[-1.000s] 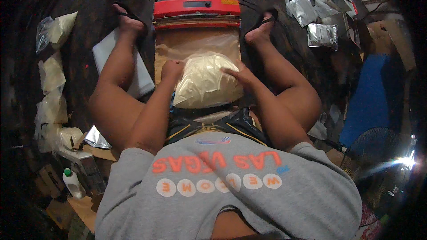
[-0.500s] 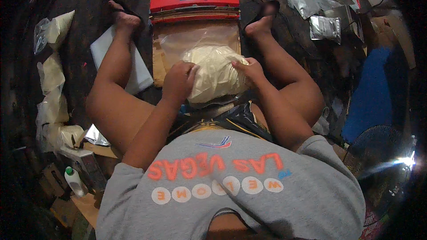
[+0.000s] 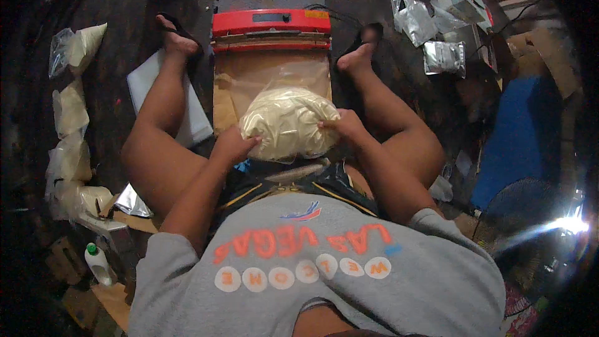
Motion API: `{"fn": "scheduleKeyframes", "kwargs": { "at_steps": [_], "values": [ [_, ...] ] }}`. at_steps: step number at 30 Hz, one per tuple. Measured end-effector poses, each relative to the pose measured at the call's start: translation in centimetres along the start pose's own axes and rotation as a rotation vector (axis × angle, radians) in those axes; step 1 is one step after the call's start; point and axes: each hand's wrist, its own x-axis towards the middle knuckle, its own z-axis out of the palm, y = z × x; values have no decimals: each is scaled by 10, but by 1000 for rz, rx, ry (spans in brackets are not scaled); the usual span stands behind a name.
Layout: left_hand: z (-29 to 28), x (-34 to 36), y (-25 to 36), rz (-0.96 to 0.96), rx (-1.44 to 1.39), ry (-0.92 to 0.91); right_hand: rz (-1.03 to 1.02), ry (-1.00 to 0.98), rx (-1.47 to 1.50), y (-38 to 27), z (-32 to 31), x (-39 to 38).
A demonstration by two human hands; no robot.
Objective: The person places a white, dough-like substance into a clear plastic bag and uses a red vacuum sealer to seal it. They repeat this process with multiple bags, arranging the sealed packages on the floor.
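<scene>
A clear plastic bag of pale cream powder [image 3: 288,123] rests between my thighs, bulging, its flat unfilled end stretched away from me. My left hand [image 3: 239,145] grips the bag's lower left side, thumb on top and the other fingers tucked out of sight. On the right side my right hand [image 3: 347,126] pinches the plastic between thumb and fingers. Beyond the bag stands a red bag sealer [image 3: 271,24], with a brown cardboard sheet [image 3: 228,78] in front of it and under the bag's far end.
Several similar powder-filled bags [image 3: 72,109] line the floor at left. A white flat slab [image 3: 193,115] lies under my left leg. Silver pouches [image 3: 444,58] lie at far right, near a blue sheet [image 3: 511,143] and a fan [image 3: 521,218]. A white bottle [image 3: 98,265] stands lower left.
My left hand has moved nearer to me along the bag's side. The bag's top looks smoother and wider. The whole view has shifted slightly downward.
</scene>
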Motion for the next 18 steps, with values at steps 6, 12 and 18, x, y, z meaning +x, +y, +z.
{"fn": "scheduleKeyframes", "kwargs": {
  "at_steps": [6, 12, 18],
  "values": [
    [-34, -73, 76, -204, 294, 179, -61, 169, -223, -88, -18, -104],
    [-42, -60, 67, -16, 70, 272, -185, 315, -188, -104, -12, -101],
    [-49, -103, 84, 48, -159, 244, -321, 394, 286, -140, -25, -139]
  ]
}}
